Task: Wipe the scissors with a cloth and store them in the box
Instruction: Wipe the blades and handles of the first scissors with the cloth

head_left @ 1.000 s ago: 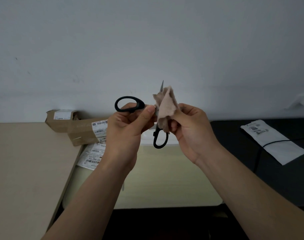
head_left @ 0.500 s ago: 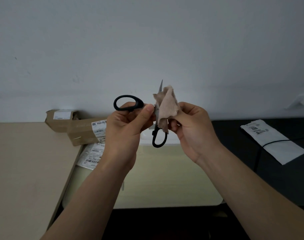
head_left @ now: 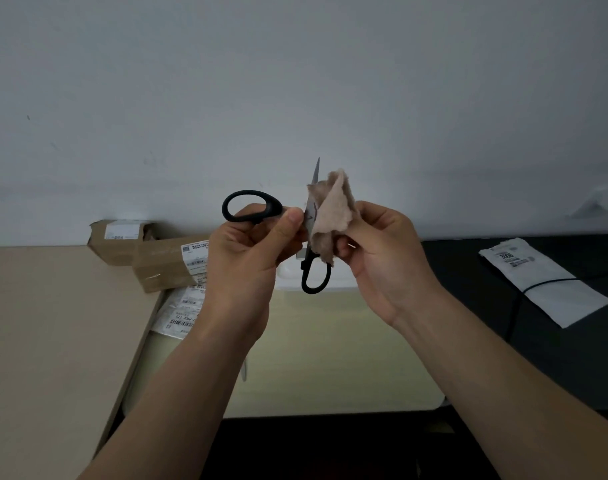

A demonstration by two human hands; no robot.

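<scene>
Cloth [head_left: 330,213] right of scissors [head_left: 310,218]; parcels [head_left: 164,263] behind left, seemingly atop labels [head_left: 183,308]; sheet [head_left: 552,289] far right

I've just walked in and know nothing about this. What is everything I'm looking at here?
black-handled metal scissors: one, black and silver, held in the air, handles spread apart
fuzzy beige cloth: one, beige, wrapped round the upright blade
brown cardboard boxes: two, brown, back left by the wall
white labelled packets: several, white, by the nearer box
white plastic mailer bag: one, white, on the dark surface at right
thin black cable: one, black, across that bag
rounded white object: one, white, behind the hands, unclear what
left hand: one, holding a scissor handle
right hand: one, pinching the cloth round the blade
</scene>
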